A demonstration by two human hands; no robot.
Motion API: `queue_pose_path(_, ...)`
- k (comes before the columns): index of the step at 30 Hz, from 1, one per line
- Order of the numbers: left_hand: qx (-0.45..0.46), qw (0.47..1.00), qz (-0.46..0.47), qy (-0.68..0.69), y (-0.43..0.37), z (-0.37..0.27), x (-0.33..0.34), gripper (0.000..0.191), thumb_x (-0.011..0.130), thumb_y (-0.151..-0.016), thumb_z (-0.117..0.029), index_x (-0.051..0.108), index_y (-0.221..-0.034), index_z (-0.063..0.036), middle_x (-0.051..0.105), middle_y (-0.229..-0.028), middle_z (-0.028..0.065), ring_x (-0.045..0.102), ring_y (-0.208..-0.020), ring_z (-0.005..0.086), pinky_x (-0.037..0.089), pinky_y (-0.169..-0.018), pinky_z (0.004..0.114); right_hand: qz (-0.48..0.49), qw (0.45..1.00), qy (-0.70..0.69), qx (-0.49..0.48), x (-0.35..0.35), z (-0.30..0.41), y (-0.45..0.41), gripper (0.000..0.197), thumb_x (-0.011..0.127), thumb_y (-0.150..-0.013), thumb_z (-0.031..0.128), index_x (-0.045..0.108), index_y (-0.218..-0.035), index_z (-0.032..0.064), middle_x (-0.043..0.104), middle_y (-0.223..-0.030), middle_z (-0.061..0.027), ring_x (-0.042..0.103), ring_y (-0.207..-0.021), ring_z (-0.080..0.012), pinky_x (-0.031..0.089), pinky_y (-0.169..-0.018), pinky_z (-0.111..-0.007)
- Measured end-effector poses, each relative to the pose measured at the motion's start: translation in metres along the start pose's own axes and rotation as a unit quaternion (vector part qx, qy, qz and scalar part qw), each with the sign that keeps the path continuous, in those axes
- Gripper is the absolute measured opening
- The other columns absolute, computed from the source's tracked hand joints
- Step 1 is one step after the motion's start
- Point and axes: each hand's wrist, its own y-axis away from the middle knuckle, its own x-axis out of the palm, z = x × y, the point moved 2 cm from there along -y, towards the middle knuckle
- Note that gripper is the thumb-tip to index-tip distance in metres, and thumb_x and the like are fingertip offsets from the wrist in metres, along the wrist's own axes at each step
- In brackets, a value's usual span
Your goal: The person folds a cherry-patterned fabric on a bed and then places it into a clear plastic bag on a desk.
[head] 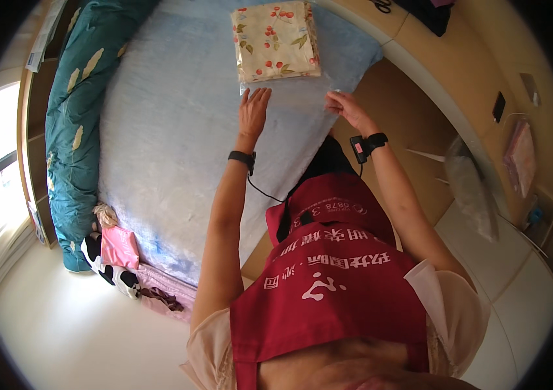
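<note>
A folded cream fabric with a cherry print (276,41) lies in a clear plastic bag on the light blue bed cover (169,107). The bag's clear flap (296,92) stretches toward me from the fabric. My left hand (254,111) is palm down at the flap's left side, fingers extended and thumb hidden. At the flap's right side, my right hand (348,108) has curled fingers and seems to pinch the plastic edge; the contact is partly hidden.
A teal patterned quilt (74,146) is bunched along the bed's left side. Pink clothing (119,247) and a black-and-white item (110,273) lie at its lower left corner. On the right counter are a phone (499,107) and a wrapped pink bundle (520,158). A cable hangs from each wrist device.
</note>
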Motion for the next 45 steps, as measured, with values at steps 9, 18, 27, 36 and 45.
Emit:
queue_pose_path(9,-0.115,0.981,0.157,0.005,-0.078,0.046,-0.031,0.025,0.053,-0.095,-0.007,0.071,-0.111,-0.0147,0.076,-0.100,0.0178,0.073,-0.097,0.0416,0.057,-0.082,0.054,-0.123,0.885,0.207,-0.399,0.041,0.070,0.009,0.049,0.075,-0.094,0.024,0.062,-0.139,0.0095,0.074,-0.127,-0.0036,0.063,-0.129,-0.0243,0.047,-0.113,-0.040)
queue_pose_path(18,-0.160,0.955,0.251,-0.001,-0.091,0.037,-0.056,0.042,0.070,-0.083,-0.021,0.065,-0.124,-0.0164,0.077,-0.098,0.0137,0.072,-0.101,0.0412,0.050,-0.095,0.062,-0.115,0.881,0.380,-0.255,0.061,0.113,-0.060,0.037,0.074,-0.100,0.037,0.081,-0.104,0.0008,0.080,-0.086,-0.0082,0.073,-0.079,-0.0192,0.056,-0.077,-0.033)
queue_pose_path(27,-0.125,0.974,0.100,-0.157,-0.024,0.012,-0.031,0.072,0.066,-0.084,0.002,0.053,-0.154,-0.0135,0.061,-0.146,0.0093,0.051,-0.143,0.0287,0.028,-0.120,0.071,-0.040,0.910,0.262,-0.318,0.045,0.091,-0.082,0.017,0.076,-0.100,0.018,0.080,-0.103,0.0017,0.080,-0.102,-0.0025,0.071,-0.092,-0.0104,0.057,-0.086,-0.030)
queue_pose_path(36,-0.089,0.955,0.258,-0.113,0.068,-0.002,-0.017,0.090,0.051,-0.077,0.018,0.046,-0.162,-0.0145,0.035,-0.172,0.0115,0.026,-0.162,0.0326,0.012,-0.130,0.064,0.079,0.667,0.609,-0.423,-0.010,0.046,0.017,0.030,0.063,-0.097,0.005,0.080,-0.119,0.0169,0.058,-0.154,-0.0128,0.048,-0.148,-0.0366,0.039,-0.123,-0.045)
queue_pose_path(45,-0.066,0.997,-0.027,-0.017,-0.043,-0.001,-0.044,0.066,0.064,-0.100,-0.016,0.044,-0.164,-0.0169,0.039,-0.169,0.0172,0.032,-0.158,0.0356,0.022,-0.126,0.058,-0.127,0.732,0.451,-0.496,0.049,0.128,-0.032,0.055,0.067,-0.097,0.011,0.058,-0.151,0.0134,0.047,-0.162,-0.0158,0.043,-0.151,-0.0343,0.036,-0.126,-0.044)
